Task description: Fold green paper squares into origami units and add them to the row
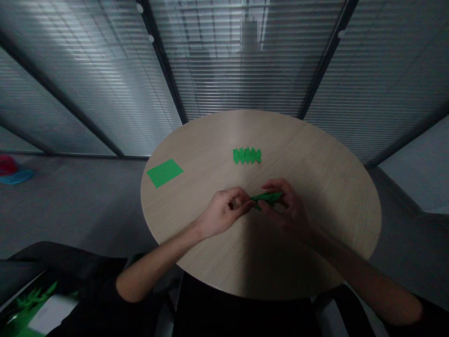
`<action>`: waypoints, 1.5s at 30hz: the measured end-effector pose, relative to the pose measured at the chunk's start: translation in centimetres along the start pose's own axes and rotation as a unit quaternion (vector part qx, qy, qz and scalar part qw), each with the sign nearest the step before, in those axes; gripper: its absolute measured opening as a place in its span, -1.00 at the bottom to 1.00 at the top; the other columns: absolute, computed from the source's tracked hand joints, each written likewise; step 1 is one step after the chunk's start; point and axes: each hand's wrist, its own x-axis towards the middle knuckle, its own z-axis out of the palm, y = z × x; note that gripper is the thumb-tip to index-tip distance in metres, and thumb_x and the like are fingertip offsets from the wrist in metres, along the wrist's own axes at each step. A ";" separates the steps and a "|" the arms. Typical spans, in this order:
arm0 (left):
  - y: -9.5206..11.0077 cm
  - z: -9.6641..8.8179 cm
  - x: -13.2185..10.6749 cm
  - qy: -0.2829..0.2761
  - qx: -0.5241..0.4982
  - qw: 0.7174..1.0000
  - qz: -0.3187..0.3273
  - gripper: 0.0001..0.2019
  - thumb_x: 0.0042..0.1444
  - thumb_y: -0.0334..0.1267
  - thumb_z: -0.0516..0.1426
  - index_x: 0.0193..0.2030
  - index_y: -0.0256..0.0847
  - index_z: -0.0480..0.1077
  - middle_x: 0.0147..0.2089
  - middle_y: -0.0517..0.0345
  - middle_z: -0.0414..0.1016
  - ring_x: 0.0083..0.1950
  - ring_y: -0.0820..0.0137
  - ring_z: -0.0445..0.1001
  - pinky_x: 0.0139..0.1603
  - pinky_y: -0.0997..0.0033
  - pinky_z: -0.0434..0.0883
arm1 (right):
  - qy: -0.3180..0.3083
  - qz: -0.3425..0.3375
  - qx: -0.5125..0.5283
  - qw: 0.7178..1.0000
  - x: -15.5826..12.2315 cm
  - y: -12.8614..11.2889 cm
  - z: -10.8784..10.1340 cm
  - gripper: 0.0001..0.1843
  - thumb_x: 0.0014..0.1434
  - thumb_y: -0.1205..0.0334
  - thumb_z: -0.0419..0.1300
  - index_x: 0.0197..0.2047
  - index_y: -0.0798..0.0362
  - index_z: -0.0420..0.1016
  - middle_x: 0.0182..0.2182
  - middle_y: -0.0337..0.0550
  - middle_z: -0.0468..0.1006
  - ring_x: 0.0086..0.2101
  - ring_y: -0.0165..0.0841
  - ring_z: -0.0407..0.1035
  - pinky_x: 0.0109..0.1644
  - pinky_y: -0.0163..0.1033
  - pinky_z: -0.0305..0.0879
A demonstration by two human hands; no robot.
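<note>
My left hand [224, 210] and my right hand [286, 206] meet above the middle of a round wooden table [315, 187]. Between them, a narrow folded piece of green paper [267, 197] is pinched by the fingers of both hands. Farther away on the tabletop lies a row of green folded paper pleats [247, 156], a little beyond my hands. A flat rectangular green paper sheet [164, 172] rests near the table's left edge, nearer my left hand than my right.
The round table stands on a grey floor before slatted glass walls [242, 61]. A red and blue object [12, 171] lies on the floor at far left. A dark surface with a green-printed item [38, 304] sits at lower left.
</note>
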 end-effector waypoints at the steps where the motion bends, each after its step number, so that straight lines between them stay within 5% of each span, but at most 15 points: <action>1: -0.1 0.0 0.0 0.008 0.000 1.000 0.005 -0.76 0.28 -0.20 0.21 -0.37 -0.27 0.39 -0.52 0.32 0.26 -0.52 0.56 0.16 -0.54 0.57 0.11 | 0.003 0.003 0.002 1.000 0.0 0.0 0.0 -0.69 0.21 0.22 0.32 0.01 -0.07 0.41 -0.13 -0.13 0.55 -0.17 -0.30 0.54 -0.17 -0.24 0.53; 8: -0.7 -0.2 0.1 0.044 0.006 0.999 0.029 -0.62 0.20 -0.17 0.29 -0.50 -0.22 0.22 -0.54 0.35 0.18 -0.52 0.56 0.13 -0.55 0.56 0.11 | 0.009 0.024 0.045 0.999 0.2 -0.2 0.0 -0.69 0.19 0.24 0.34 -0.06 -0.05 0.35 -0.27 -0.24 0.51 -0.34 -0.39 0.51 -0.26 -0.29 0.49; 11: -0.5 -0.3 0.1 0.068 0.019 0.996 0.061 -0.72 0.12 -0.18 0.34 -0.33 -0.23 0.33 -0.34 0.23 0.35 -0.41 0.52 0.31 -0.47 0.54 0.30 | 0.010 0.030 0.066 0.997 0.4 -0.4 0.0 -0.69 0.16 0.22 0.37 -0.15 -0.04 0.31 -0.33 -0.29 0.46 -0.37 -0.40 0.49 -0.30 -0.31 0.47; 14: -0.3 -0.3 0.0 0.050 0.001 0.995 0.084 -0.74 0.17 -0.23 0.31 -0.06 -0.22 0.39 -0.10 0.05 0.47 -0.15 0.39 0.50 -0.19 0.41 0.50 | -0.001 0.032 0.071 0.997 0.5 -0.5 0.1 -0.69 0.15 0.19 0.39 -0.23 -0.03 0.29 -0.36 -0.30 0.45 -0.36 -0.40 0.48 -0.30 -0.31 0.46; 19: -0.6 0.4 -0.2 -0.007 -0.118 0.993 0.018 -0.85 0.29 -0.22 0.20 -0.10 -0.25 0.39 -0.37 0.14 0.52 -0.42 0.46 0.52 -0.40 0.47 0.49 | -0.043 0.015 0.042 0.998 0.8 -0.5 -0.1 -0.77 0.19 0.20 0.35 -0.32 -0.02 0.33 -0.42 -0.30 0.47 -0.39 -0.40 0.46 -0.27 -0.28 0.46; 24: -0.5 0.5 -0.3 0.073 -0.094 0.992 0.051 -0.88 0.30 -0.25 0.19 -0.13 -0.24 0.40 -0.40 0.17 0.51 -0.41 0.47 0.52 -0.38 0.49 0.49 | -0.021 -0.079 -0.009 0.997 1.1 -0.5 -0.5 -0.92 0.20 0.24 0.33 -0.24 -0.04 0.50 -0.24 -0.16 0.50 -0.19 -0.28 0.44 -0.15 -0.15 0.46; 28: -0.4 0.3 -0.5 0.116 -0.004 0.988 0.097 -0.88 0.26 -0.29 0.21 -0.10 -0.24 0.42 -0.31 0.12 0.53 -0.36 0.46 0.51 -0.35 0.48 0.48 | 0.005 -0.105 -0.051 0.993 1.2 -0.3 -0.6 -0.95 0.22 0.30 0.31 -0.24 -0.04 0.55 -0.40 -0.25 0.45 -0.37 -0.36 0.36 -0.29 -0.23 0.37; 33: -0.2 -0.2 -0.3 0.079 0.058 0.981 0.168 -0.78 0.22 -0.35 0.23 0.00 -0.21 0.43 -0.18 0.07 0.51 -0.23 0.40 0.50 -0.27 0.42 0.48 | -0.017 -0.034 0.007 0.999 0.9 -0.4 -0.5 -0.96 0.22 0.31 0.29 -0.29 0.00 0.52 -0.44 -0.27 0.54 -0.44 -0.40 0.44 -0.31 -0.28 0.42; 40: -0.2 -0.6 -0.1 0.041 0.107 0.969 0.220 -0.77 0.22 -0.38 0.23 0.02 -0.18 0.42 0.14 -0.11 0.38 0.19 0.17 0.40 0.17 0.08 0.44 | -0.043 -0.010 0.025 0.999 0.7 -0.3 -0.5 -0.91 0.15 0.35 0.30 -0.25 0.00 0.53 -0.37 -0.22 0.63 -0.37 -0.35 0.55 -0.24 -0.26 0.51; 45: -0.3 -0.1 0.0 0.000 0.070 0.974 0.214 -0.83 0.25 -0.42 0.18 -0.04 -0.18 0.36 0.05 -0.07 0.46 0.06 0.25 0.48 0.05 0.18 0.47 | -0.059 -0.012 0.034 0.998 0.6 -0.3 -0.4 -0.91 0.16 0.36 0.29 -0.27 -0.01 0.52 -0.37 -0.24 0.61 -0.36 -0.38 0.53 -0.26 -0.30 0.50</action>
